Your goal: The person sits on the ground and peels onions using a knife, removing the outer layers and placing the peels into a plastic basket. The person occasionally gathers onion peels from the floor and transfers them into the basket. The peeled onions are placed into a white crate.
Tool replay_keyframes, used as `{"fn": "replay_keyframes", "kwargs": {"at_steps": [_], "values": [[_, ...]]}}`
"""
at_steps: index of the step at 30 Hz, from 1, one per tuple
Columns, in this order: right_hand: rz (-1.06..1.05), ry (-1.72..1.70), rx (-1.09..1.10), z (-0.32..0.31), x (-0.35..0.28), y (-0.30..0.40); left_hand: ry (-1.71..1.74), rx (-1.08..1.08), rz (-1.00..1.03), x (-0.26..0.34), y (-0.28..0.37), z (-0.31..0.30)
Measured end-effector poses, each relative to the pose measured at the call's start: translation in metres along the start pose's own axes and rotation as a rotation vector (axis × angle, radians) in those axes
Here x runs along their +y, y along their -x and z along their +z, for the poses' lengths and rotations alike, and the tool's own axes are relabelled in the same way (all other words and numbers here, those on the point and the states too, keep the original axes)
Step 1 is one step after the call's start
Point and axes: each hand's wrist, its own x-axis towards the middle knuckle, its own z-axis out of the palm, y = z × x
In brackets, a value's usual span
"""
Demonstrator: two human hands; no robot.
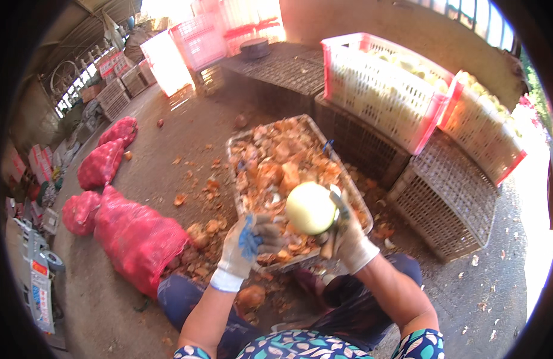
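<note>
A peeled, pale onion (310, 207) is held up over the crate by my right hand (349, 235), which wears a whitish work glove. The same hand also grips what looks like a wooden tool handle (327, 248); its blade is hidden. To the left of the onion, apart from it, is my left hand (251, 242), gloved with a blue patch on its back, fingers loosely extended and nothing in them. Below both hands lies a shallow plastic crate (369, 220) heaped with brown onion skins (276, 166). An unpeeled onion (251, 297) rests on the floor between my legs.
Red mesh sacks (133, 233) lie at left, the nearest spilling onions. Two pink-and-white crates (375, 98) of peeled onions stand on upturned dark crates (447, 197) at right. Pink-and-white boxes (198, 42) are stacked behind. Loose skins (179, 199) litter the floor.
</note>
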Motion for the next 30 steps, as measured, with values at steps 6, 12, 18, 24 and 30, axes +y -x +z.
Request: {"fn": "replay_keyframes", "kwargs": {"at_steps": [6, 12, 18, 24, 30], "values": [[-0.151, 0.069, 0.002, 0.024, -0.071, -0.023, -0.139, 0.102, 0.069, 0.009, 0.015, -0.001], [-0.588, -0.022, 0.137, 0.105, -0.271, -0.087, -0.106, 0.085, 0.032, 0.01, 0.009, -0.007], [-0.201, 0.368, 0.036, 0.109, -0.114, -0.083, -0.251, 0.341, 0.279, 0.028, 0.04, -0.047], [-0.131, 0.462, -0.014, 0.047, -0.024, 0.016, -0.421, 0.731, 0.254, 0.014, 0.052, -0.11], [-0.107, 0.429, -0.004, 0.025, -0.016, 0.014, -1.669, 0.511, -0.634, -0.116, 0.085, -0.2]]}}
